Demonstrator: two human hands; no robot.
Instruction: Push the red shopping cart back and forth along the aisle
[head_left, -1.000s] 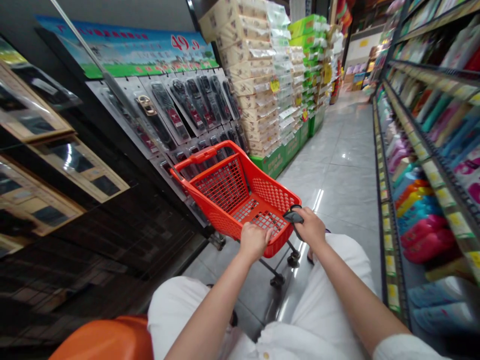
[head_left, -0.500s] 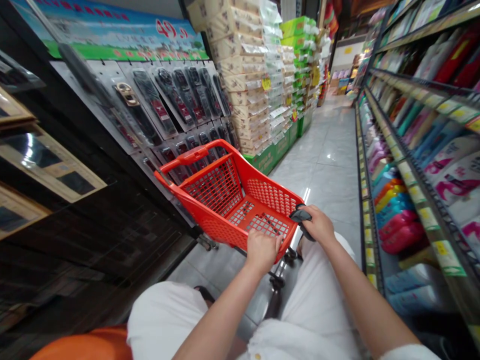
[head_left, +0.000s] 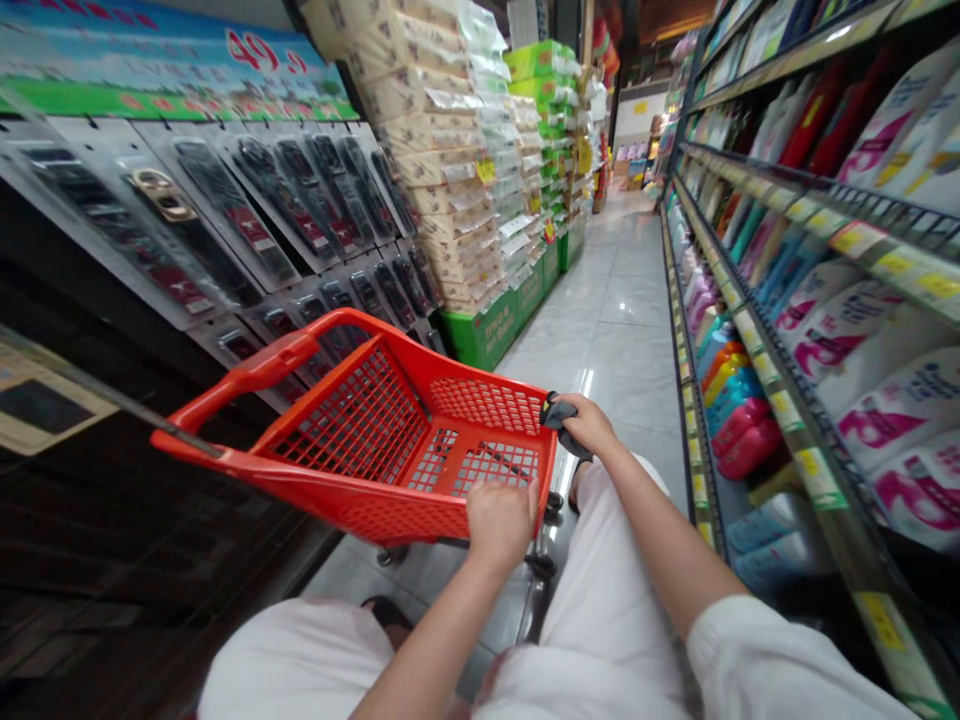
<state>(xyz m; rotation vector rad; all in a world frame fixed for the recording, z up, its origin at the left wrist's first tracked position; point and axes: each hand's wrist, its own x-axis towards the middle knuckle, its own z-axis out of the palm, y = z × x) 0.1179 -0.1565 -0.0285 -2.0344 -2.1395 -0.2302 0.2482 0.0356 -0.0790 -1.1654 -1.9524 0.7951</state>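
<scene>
A red plastic shopping cart [head_left: 450, 400] with lattice sides stands on its wheels in front of me, its basket holding nothing I can see. My left hand [head_left: 501, 522] is wrapped over the near rim of the basket, thumb on top. At the right corner of the rim, my right hand [head_left: 589, 424] is closed round a dark grey, cloth-like bundle [head_left: 561, 418] pressed to the cart. Its fingers are partly hidden by the bundle. The cart's red handle [head_left: 277, 360] points away to the left, close to a rack of packaged belts [head_left: 217, 200].
Stacked cartons [head_left: 450, 190] on green bases line the left of the aisle. On the right runs a long shelf [head_left: 795, 380] of bottles and bagged goods with price tags. Grey floor tiles [head_left: 622, 290] stretch between them. My white-trousered knees flank the cart's near end.
The cart has swung so that its handle end sits further left and lower, closer to the belt rack. Both hands keep their hold. The view has turned slightly right.
</scene>
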